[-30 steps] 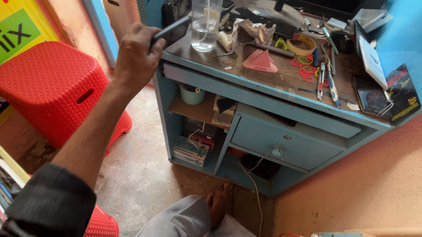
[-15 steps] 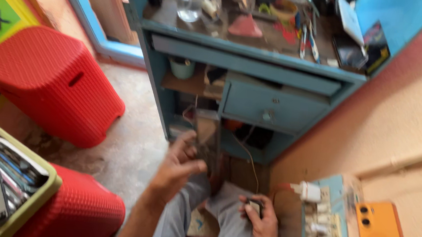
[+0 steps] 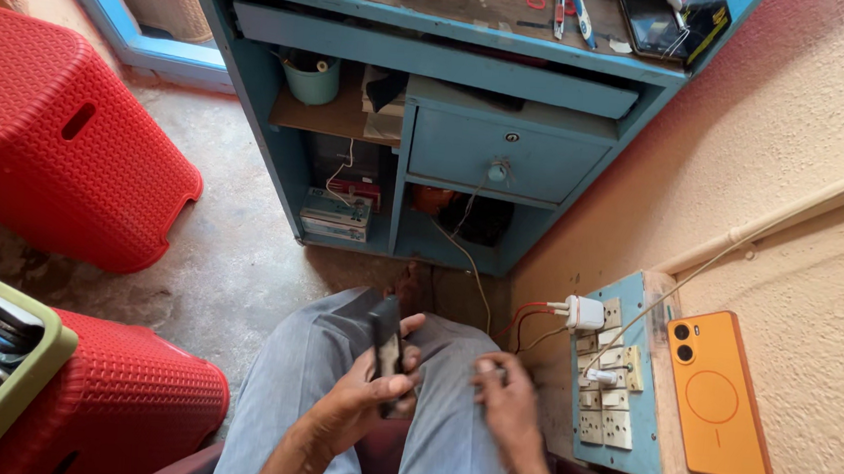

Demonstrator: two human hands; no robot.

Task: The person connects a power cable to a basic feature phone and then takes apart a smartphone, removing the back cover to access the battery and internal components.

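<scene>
- Hands in view: two, the left hand (image 3: 362,391) and the right hand (image 3: 507,402).
- Dark phones held: one (image 3: 385,349).
- Orange phones (image 3: 718,391): one.
- Red plastic stools: two, one far (image 3: 58,138), one near (image 3: 114,393).
- Blue desks (image 3: 436,53): one.
- Drawers (image 3: 504,155): one.
- Green cups (image 3: 311,80): one.
- White chargers (image 3: 582,312): one.
- Switchboards (image 3: 606,422): one.
</scene>
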